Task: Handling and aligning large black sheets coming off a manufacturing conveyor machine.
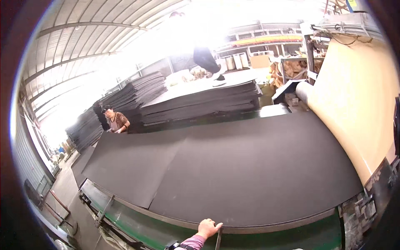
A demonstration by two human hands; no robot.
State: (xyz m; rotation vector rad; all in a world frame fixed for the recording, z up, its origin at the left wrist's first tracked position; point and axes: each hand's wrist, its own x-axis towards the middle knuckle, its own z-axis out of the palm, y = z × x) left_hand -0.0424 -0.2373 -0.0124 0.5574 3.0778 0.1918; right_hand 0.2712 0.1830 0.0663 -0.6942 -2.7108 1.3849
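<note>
My left hand [208, 228] is at the near edge of a long conveyor table, its fingers curled over the dark metal rail [183, 221]. The thumb points right, close to the top of a short upright metal bar [218, 238]. Just beyond the hand lies a wide black sheet [258, 166], flat on the table. Its left part meets another black sheet [133, 162] along a slanting seam. My right hand is out of view.
Green belt [158, 227] runs below the rail. On the right, a broad tan sheet [354, 96] slopes down toward machinery [360, 218]. A co-worker [116, 120] stands at the far left end. Another person's legs [206, 60] show atop stacked black sheets [200, 104].
</note>
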